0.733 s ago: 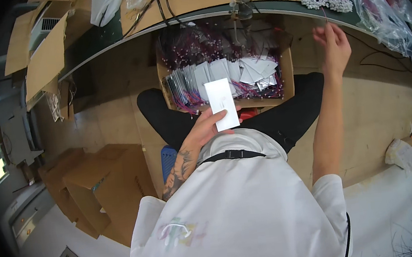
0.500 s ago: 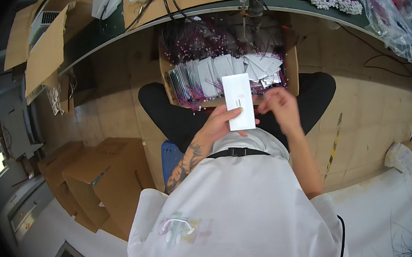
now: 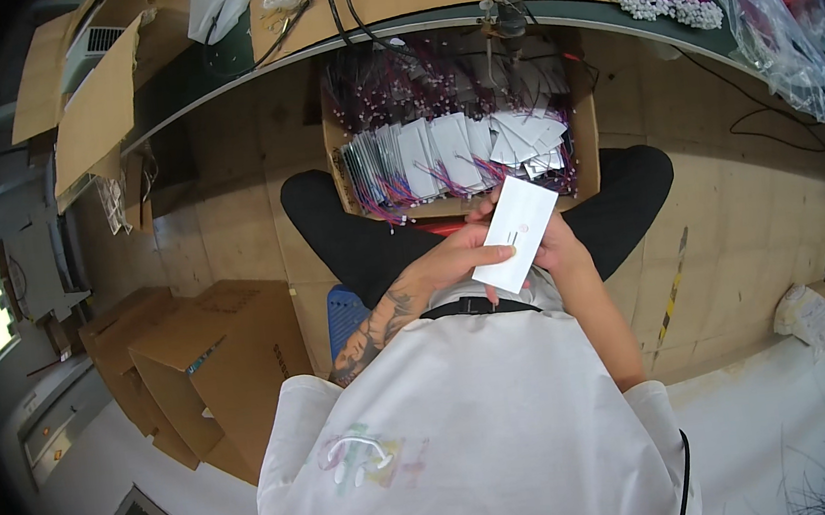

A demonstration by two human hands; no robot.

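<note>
Head view shows me the left hand (image 3: 457, 259) clamped on a flat, smooth white rectangular panel (image 3: 523, 222), thumb across its face, just on the near side of the open brown cardboard box (image 3: 586, 134). The right hand (image 3: 562, 246) meets the panel's right edge; its fingers are hidden behind, so I cannot tell whether they grip. I judge that lifting the left thumb could let the panel slide away, and that its far corner could snag the thin red-and-purple wires (image 3: 371, 196) inside the box if swung that way.
</note>
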